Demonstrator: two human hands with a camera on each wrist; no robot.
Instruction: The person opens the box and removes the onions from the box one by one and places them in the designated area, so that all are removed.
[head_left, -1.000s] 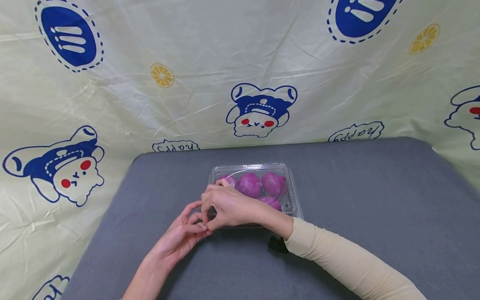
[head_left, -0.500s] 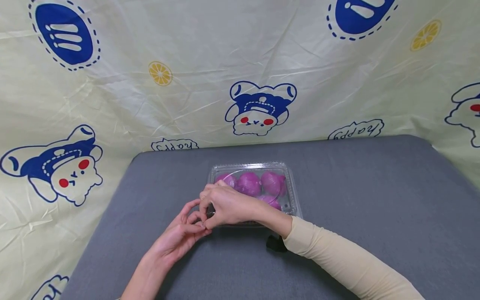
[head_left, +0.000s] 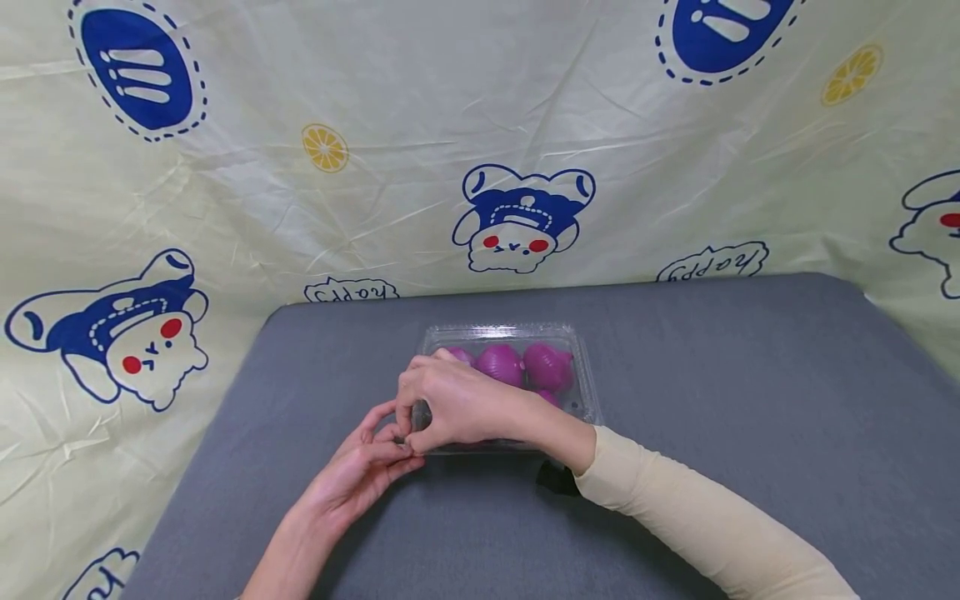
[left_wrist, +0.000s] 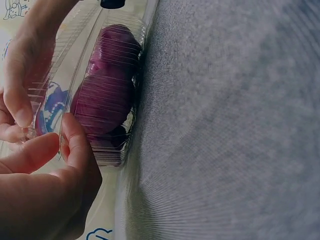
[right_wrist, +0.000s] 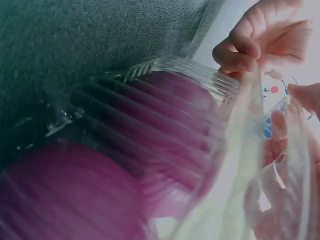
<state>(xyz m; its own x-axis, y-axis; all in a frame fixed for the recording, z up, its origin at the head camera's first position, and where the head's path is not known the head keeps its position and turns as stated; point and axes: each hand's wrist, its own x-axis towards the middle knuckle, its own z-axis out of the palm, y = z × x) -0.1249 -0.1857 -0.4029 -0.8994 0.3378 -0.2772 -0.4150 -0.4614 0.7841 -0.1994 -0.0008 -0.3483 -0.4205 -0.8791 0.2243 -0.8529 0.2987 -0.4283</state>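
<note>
Clear plastic container (head_left: 502, 332) on a grey tabletop (head_left: 690, 375), purple onions (head_left: 500, 365) inside, lid (right_wrist: 299, 170) parted from the base (left_wrist: 111, 159) at the near-left corner, left hand (head_left: 356, 477) pinching the base's rim, right hand (head_left: 461, 402) pinching the lid's edge

In the head view, your right hand (head_left: 457, 404) covers the seven o'clock corner of the clear container (head_left: 502, 332) and some of the onions (head_left: 550, 367), so you cannot count them all. A dark object (head_left: 557, 479) at the container's five o'clock slips partly behind your sleeve (head_left: 690, 508); what it is, you cannot tell. The frame cuts your left forearm (head_left: 288, 546) at seven o'clock, and a printed cartoon (head_left: 933, 237) at three. In your right wrist view, the nearest onion (right_wrist: 70, 195), at eight o'clock, runs off the picture, and the lid (right_wrist: 297, 185), at four, is blurred.
</note>
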